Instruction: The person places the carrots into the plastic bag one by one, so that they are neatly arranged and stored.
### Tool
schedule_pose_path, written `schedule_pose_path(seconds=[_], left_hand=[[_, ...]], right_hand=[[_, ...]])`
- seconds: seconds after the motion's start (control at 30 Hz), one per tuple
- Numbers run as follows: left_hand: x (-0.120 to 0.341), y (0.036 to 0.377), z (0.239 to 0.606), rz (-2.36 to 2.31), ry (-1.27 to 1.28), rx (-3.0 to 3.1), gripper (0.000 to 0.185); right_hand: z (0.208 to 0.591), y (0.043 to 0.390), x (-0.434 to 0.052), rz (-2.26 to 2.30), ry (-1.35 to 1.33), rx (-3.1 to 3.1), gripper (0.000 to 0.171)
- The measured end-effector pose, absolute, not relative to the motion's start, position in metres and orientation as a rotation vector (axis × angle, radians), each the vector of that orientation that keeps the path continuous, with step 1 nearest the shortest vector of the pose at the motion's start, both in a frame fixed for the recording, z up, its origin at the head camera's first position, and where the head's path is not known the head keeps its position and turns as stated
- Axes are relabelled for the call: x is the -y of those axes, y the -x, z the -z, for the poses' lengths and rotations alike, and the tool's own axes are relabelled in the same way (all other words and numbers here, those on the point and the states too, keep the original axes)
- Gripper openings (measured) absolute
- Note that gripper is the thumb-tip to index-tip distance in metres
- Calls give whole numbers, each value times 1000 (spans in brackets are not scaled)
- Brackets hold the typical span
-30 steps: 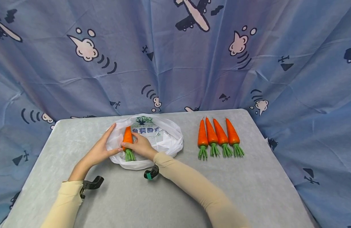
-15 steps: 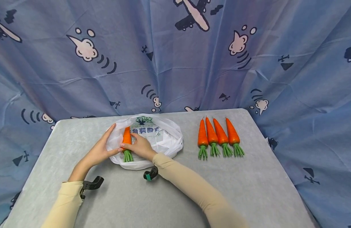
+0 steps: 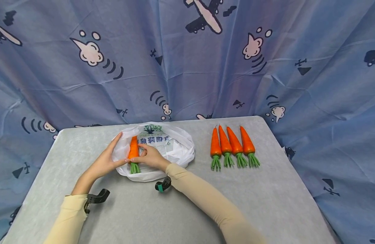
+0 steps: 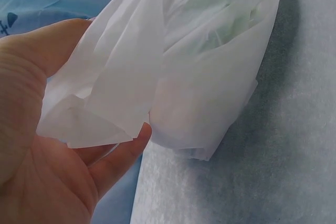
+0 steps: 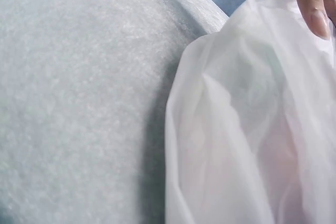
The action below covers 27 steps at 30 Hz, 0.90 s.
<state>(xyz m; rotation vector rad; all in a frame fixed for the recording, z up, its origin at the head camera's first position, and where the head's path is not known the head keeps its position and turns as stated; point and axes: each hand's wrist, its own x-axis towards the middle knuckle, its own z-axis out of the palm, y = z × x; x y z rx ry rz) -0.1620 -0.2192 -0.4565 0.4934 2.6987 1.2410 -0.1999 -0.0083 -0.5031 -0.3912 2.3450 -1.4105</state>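
Observation:
A white plastic bag (image 3: 184, 149) with printing on it lies with its mouth wide at the left of the table. One orange carrot (image 3: 133, 147) with green stems is inside its left part. My left hand (image 3: 105, 163) grips the bag's left rim; in the left wrist view, the rim (image 4: 121, 103) passes between thumb and fingers. Reaching in from the right, my right hand (image 3: 152, 158) pinches the carrot between thumb and bent index finger. Its other fingers are hidden. At the right wrist view's top right, a finger (image 5: 315, 17) shows above the bag; whose hand cannot be told.
Several more carrots (image 3: 225, 144) lie side by side at the right, tips toward the back, stems toward me. The grey table (image 3: 163, 213) ends at a rounded back edge. Behind it hangs a blue patterned curtain (image 3: 187, 88).
The carrot in the bag has shifted slightly left toward my left thumb. My right fingers have changed shape, with a gap now showing between thumb and index. My left hand stays on the rim.

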Motion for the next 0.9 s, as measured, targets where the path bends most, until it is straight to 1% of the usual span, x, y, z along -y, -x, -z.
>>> schedule_pose_path(seconds=[0.3,0.53,0.9], left_hand=[[219,163,460,-1238,-479,-2706,104],[218,162,458,-1244,-477,-2697,104],[219,164,458,-1244,-471,-2707,104]], right_hand=[[504,198,9,1451,383,-2314,77],[505,196,10,1425,387,-2351,79],[507,194,13,1423,354,-2415,73]])
